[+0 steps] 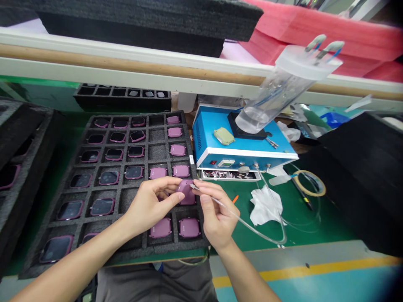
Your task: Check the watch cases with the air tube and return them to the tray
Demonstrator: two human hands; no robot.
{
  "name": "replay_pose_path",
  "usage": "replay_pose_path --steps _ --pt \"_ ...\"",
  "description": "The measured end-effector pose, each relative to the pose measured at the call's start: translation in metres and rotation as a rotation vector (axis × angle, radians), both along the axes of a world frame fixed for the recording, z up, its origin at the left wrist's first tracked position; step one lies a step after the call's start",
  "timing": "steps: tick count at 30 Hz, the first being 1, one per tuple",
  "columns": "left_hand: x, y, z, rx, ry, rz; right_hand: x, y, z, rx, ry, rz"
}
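Note:
My left hand (157, 199) grips a purple smartwatch case (186, 192) between thumb and fingers, tilted above the foam tray. In my right hand (218, 212) is the metal tip of a clear tube (239, 216), pinched by the fingers and touching or very close to the edge of the case. The tube loops over the green bench to the front of a blue machine (245, 157). Below both hands lies the black foam tray (132, 245). Its left columns hold watches with dark screens (109, 178); its right columns hold purple cases (189, 227) lying back up.
A clear cylinder of liquid (264, 105) leans on the blue machine beside a pale green watch case (223, 136). Under the machine sits a drawer of small parts (229, 174). A crumpled tissue (267, 205) and a tape roll (310, 183) lie right. A shelf edge (126, 69) crosses above.

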State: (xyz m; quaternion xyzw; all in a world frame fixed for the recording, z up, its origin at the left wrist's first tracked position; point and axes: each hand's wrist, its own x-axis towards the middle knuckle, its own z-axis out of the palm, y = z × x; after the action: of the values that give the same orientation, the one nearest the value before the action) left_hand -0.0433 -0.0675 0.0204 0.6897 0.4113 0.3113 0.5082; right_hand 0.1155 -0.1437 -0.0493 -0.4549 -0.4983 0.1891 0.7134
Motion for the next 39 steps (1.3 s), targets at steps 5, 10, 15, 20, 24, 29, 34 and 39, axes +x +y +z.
replay_pose_path --steps 5,10,15,20,24,29,34,39 --pt "-0.001 -0.001 -0.001 0.010 -0.003 -0.007 0.000 0.001 0.000 0.003 -0.006 -0.001" --pt "-0.001 0.000 -0.002 -0.002 -0.012 -0.018 0.000 0.000 0.000 0.003 -0.007 -0.006" --pt "-0.001 -0.002 -0.004 0.052 0.013 -0.007 0.000 -0.001 0.000 -0.005 -0.026 -0.011" --pt "-0.015 0.008 0.005 0.352 0.235 -0.022 0.000 -0.005 -0.001 0.014 -0.062 -0.007" --pt "-0.024 0.053 0.022 0.641 0.576 0.058 -0.001 -0.008 -0.003 0.043 -0.047 -0.018" --pt "-0.019 0.116 0.024 0.571 0.817 -0.123 -0.001 -0.009 -0.004 0.050 -0.069 -0.025" --pt "-0.044 0.093 0.023 0.655 0.806 -0.010 -0.001 -0.011 -0.003 0.049 -0.057 -0.032" --pt "-0.078 0.043 0.025 0.625 1.034 -0.020 -0.001 -0.012 0.000 0.040 -0.061 -0.010"
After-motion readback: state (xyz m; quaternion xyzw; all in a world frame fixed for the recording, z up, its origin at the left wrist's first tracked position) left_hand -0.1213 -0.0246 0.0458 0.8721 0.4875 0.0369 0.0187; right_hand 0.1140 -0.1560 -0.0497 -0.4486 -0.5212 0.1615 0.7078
